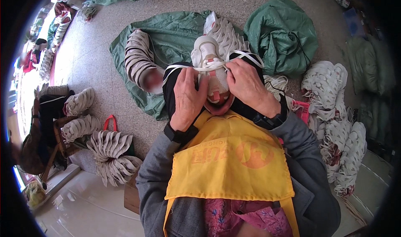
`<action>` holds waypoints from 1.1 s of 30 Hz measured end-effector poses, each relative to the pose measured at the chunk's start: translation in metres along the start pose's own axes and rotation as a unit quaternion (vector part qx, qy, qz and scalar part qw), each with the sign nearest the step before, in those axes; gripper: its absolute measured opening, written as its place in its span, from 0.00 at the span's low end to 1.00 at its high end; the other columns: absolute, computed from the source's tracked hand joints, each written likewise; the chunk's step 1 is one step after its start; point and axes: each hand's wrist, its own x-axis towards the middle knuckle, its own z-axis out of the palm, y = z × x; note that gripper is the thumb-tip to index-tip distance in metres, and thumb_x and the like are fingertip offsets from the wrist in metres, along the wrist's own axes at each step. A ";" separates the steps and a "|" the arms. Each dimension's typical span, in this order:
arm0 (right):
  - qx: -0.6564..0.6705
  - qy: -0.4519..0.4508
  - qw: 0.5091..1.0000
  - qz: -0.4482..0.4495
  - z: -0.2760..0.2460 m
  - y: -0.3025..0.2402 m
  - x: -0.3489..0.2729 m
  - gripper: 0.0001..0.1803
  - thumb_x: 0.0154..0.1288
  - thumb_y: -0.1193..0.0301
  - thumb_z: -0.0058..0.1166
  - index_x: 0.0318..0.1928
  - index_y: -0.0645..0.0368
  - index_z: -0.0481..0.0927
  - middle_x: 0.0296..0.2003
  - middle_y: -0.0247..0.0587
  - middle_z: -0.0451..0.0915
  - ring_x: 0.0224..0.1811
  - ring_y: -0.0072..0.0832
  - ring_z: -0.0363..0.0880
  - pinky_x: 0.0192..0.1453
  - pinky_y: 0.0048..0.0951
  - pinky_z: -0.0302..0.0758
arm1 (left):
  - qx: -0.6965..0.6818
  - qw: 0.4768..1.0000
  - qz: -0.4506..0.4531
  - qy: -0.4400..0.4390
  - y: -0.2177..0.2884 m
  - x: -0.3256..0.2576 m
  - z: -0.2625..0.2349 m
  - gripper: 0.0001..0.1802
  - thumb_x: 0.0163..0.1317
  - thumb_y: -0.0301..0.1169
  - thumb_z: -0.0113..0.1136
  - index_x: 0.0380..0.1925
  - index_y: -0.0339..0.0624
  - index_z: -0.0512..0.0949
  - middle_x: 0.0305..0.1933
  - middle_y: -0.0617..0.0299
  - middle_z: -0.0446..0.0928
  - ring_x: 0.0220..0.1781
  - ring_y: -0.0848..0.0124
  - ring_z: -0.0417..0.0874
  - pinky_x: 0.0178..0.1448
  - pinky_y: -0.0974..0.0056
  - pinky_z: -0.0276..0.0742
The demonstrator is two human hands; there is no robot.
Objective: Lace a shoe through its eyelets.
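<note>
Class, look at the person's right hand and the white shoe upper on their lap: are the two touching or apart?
Touching. The head view shows the right hand pressed against the side of the white shoe upper, its fingers lying on the white laces with no gap.

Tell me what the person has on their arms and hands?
Both arms are in grey jacket sleeves. A dark wristband or watch sits on the left wrist, and another on the right wrist. The left hand and right hand are bare, no gloves. A yellow apron covers the front.
</note>
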 end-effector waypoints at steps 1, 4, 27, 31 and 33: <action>-0.007 0.002 1.000 -0.007 0.001 0.001 0.000 0.05 0.63 0.78 0.52 0.38 0.67 0.78 0.38 0.55 0.77 0.43 0.52 0.79 0.48 0.48 0.77 | 0.012 1.000 0.011 -0.005 0.002 -0.001 0.000 0.13 0.58 0.25 0.65 0.37 0.32 0.72 0.36 0.46 0.73 0.40 0.47 0.78 0.43 0.50 0.75; -0.025 0.001 1.000 -0.002 0.007 0.002 -0.002 0.06 0.62 0.79 0.53 0.40 0.67 0.78 0.38 0.55 0.77 0.43 0.52 0.79 0.49 0.48 0.77 | 0.031 0.999 0.027 -0.021 0.004 -0.003 0.000 0.16 0.57 0.26 0.65 0.40 0.31 0.71 0.39 0.43 0.72 0.45 0.46 0.76 0.48 0.49 0.74; -0.144 -0.045 0.983 -0.103 -0.003 -0.004 0.000 0.08 0.56 0.79 0.58 0.38 0.63 0.79 0.35 0.48 0.79 0.41 0.44 0.83 0.44 0.40 0.82 | 0.145 0.985 0.091 -0.038 -0.002 -0.002 0.006 0.14 0.59 0.22 0.57 0.44 0.29 0.69 0.41 0.42 0.70 0.45 0.46 0.74 0.49 0.47 0.74; -0.249 -0.084 0.954 -0.143 -0.007 -0.011 0.013 0.05 0.54 0.77 0.59 0.34 0.63 0.81 0.36 0.45 0.78 0.41 0.39 0.84 0.43 0.36 0.82 | 0.144 0.985 0.091 -0.040 -0.008 -0.003 0.012 0.15 0.56 0.19 0.55 0.44 0.29 0.69 0.42 0.42 0.70 0.45 0.46 0.74 0.49 0.47 0.74; -0.265 -0.114 0.946 -0.145 -0.010 -0.014 0.017 0.07 0.54 0.78 0.57 0.36 0.63 0.79 0.39 0.46 0.76 0.43 0.41 0.81 0.45 0.36 0.81 | 0.159 0.982 0.094 -0.044 -0.012 -0.004 0.015 0.16 0.55 0.18 0.55 0.45 0.29 0.69 0.42 0.42 0.70 0.44 0.46 0.74 0.49 0.47 0.74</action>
